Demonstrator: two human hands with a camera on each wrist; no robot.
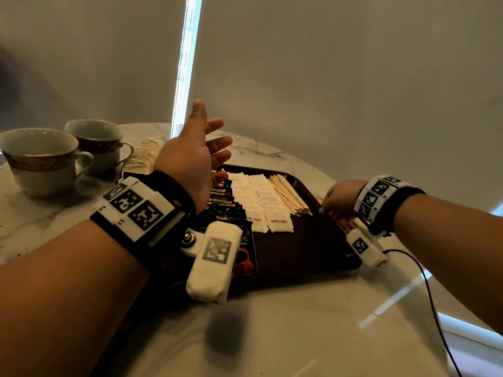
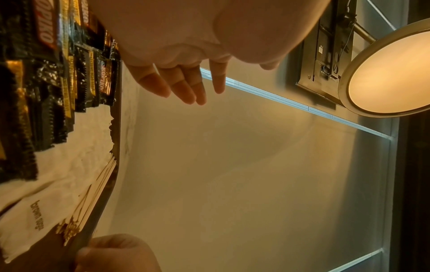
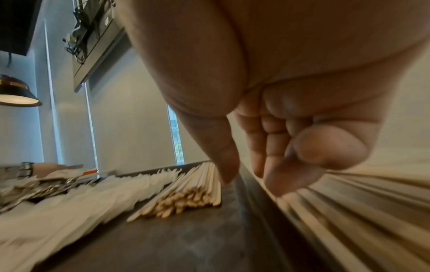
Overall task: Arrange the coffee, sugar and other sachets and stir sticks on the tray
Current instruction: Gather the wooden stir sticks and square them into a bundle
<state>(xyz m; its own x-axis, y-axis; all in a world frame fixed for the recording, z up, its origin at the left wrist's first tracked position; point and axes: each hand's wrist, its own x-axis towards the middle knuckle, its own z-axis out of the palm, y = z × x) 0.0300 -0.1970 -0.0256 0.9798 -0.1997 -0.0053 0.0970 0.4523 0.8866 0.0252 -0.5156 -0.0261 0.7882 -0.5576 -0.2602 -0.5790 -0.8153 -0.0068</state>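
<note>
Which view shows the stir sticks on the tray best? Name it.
The right wrist view: the stir sticks lie close, ends distinct. The head view shows them smaller, beside the brown sugar sachets. The left wrist view catches only an edge-on sliver.

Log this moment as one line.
left hand: open, raised above tray | right hand: gathering loose stir sticks beside tray | grasp unclear

This looks like a hotel room or serviced lounge: a round marble table (image 1: 285, 336) carries a dark tray (image 1: 304, 251) of coffee sachets (image 1: 226, 202), brown-sugar sachets (image 1: 279, 220) and wooden stir sticks (image 1: 288, 195). At ten o'clock stand two gilt-banded china cups (image 1: 40, 159). Roller blinds (image 1: 340, 91) cover tall windows from eleven to two o'clock, and a wall-mounted lamp (image 2: 391, 73) glows warmly.
</note>
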